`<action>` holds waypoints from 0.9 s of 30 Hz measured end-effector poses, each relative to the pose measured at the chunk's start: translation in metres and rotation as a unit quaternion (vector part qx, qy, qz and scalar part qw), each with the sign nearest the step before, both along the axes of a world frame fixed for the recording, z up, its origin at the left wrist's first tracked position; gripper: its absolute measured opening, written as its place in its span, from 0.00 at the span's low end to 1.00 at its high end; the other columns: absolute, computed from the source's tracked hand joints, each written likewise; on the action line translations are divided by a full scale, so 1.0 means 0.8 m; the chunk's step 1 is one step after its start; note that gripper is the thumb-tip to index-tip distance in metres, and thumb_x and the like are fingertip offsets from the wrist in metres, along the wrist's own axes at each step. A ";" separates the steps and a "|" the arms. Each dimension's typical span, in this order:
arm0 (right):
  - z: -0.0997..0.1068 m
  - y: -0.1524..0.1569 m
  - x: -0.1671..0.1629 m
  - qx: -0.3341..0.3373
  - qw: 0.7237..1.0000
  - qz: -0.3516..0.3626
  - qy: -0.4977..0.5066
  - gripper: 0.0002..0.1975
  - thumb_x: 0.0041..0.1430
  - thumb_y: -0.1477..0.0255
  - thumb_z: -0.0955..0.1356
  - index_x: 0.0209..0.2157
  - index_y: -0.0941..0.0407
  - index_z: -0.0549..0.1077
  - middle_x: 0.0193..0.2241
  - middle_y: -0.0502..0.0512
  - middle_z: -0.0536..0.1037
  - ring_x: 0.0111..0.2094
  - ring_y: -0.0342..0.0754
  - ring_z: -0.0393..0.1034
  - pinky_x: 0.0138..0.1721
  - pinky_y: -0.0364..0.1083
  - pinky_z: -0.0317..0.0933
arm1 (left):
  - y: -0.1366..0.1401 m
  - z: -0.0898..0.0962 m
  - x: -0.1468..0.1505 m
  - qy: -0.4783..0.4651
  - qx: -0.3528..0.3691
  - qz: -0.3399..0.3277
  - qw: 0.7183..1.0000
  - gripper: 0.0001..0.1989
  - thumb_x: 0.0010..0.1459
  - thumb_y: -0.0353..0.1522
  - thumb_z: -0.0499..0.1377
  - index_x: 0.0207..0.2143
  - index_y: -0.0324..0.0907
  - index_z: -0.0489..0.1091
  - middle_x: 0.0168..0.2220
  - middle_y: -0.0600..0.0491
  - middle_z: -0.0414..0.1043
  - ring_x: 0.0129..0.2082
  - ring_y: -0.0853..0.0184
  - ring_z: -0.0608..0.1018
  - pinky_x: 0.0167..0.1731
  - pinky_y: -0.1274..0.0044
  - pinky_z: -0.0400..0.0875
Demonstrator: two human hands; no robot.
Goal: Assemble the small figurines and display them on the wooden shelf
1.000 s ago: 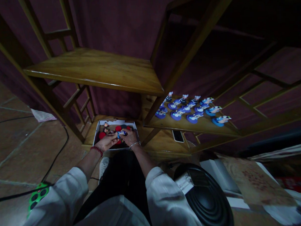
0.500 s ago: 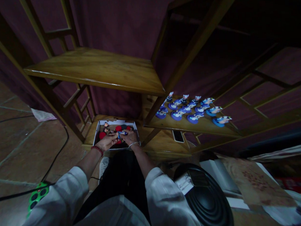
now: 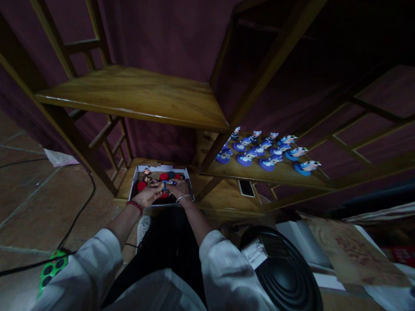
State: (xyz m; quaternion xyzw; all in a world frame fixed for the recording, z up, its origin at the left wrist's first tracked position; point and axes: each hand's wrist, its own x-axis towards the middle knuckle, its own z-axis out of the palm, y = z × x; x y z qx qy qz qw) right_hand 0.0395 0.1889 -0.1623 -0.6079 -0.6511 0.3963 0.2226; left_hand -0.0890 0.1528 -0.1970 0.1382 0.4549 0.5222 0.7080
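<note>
A small blue-and-white figurine (image 3: 169, 182) is held between both hands, over an open white box (image 3: 133, 185) on the low shelf. My left hand (image 3: 150, 195) pinches its blue base from the left. From the right, my right hand (image 3: 178, 189) closes its fingers on the figurine's body; part of the piece is hidden by them. Inside the box lie red discs (image 3: 141, 186) and small dark figures (image 3: 147, 175), some covered by my hands. Several figurines on purple and blue bases (image 3: 247, 157) stand in rows on the shelf to the right.
A wooden upper shelf (image 3: 133, 97) juts out above the box. A phone (image 3: 246, 188) lies on the lower shelf to the right. Near my right side is a black ribbed round object (image 3: 283, 280). Cables and a green object (image 3: 53, 272) are on the floor at left.
The figurine has shifted very slightly and tilted a little between my fingers. Both hands stay over the box, and the surroundings look the same.
</note>
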 end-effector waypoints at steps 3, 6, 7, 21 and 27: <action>0.000 0.000 -0.002 0.010 1.000 0.005 0.003 0.09 0.44 0.71 0.68 0.30 0.56 0.77 0.25 0.50 0.77 0.29 0.44 0.71 0.29 0.38 0.62 | 0.000 0.001 0.000 0.005 -0.015 0.012 1.000 0.03 0.48 0.22 0.60 0.23 0.34 0.69 0.22 0.53 0.70 0.21 0.78 0.71 0.20 0.88 0.66; -0.002 0.002 -0.002 0.035 0.999 0.016 -0.009 0.10 0.43 0.72 0.69 0.31 0.55 0.77 0.27 0.51 0.78 0.30 0.44 0.71 0.32 0.39 0.62 | 0.000 0.001 0.000 -0.003 -0.018 0.016 1.000 0.03 0.48 0.22 0.61 0.23 0.33 0.69 0.23 0.53 0.70 0.21 0.78 0.70 0.20 0.87 0.66; -0.004 0.003 -0.002 0.044 0.999 0.019 -0.015 0.10 0.43 0.72 0.69 0.32 0.55 0.77 0.28 0.51 0.78 0.30 0.44 0.71 0.33 0.39 0.62 | 0.000 0.001 0.000 -0.007 -0.018 0.018 1.000 0.03 0.48 0.22 0.60 0.24 0.33 0.69 0.23 0.53 0.70 0.20 0.78 0.70 0.20 0.87 0.66; -0.007 0.011 0.009 0.113 0.987 0.105 -0.043 0.12 0.46 0.71 0.67 0.36 0.53 0.75 0.28 0.48 0.77 0.29 0.43 0.69 0.35 0.40 0.62 | -0.001 0.008 0.000 -0.061 -0.023 0.021 0.998 0.07 0.53 0.20 0.55 0.24 0.34 0.68 0.22 0.52 0.69 0.21 0.77 0.71 0.21 0.86 0.68; 0.009 0.016 0.014 0.160 0.971 0.165 -0.069 0.12 0.47 0.73 0.66 0.36 0.52 0.73 0.30 0.48 0.76 0.31 0.43 0.68 0.37 0.40 0.61 | -0.003 0.016 0.004 -0.075 0.000 0.017 0.997 0.08 0.54 0.19 0.53 0.24 0.34 0.68 0.25 0.50 0.71 0.26 0.73 0.74 0.29 0.81 0.71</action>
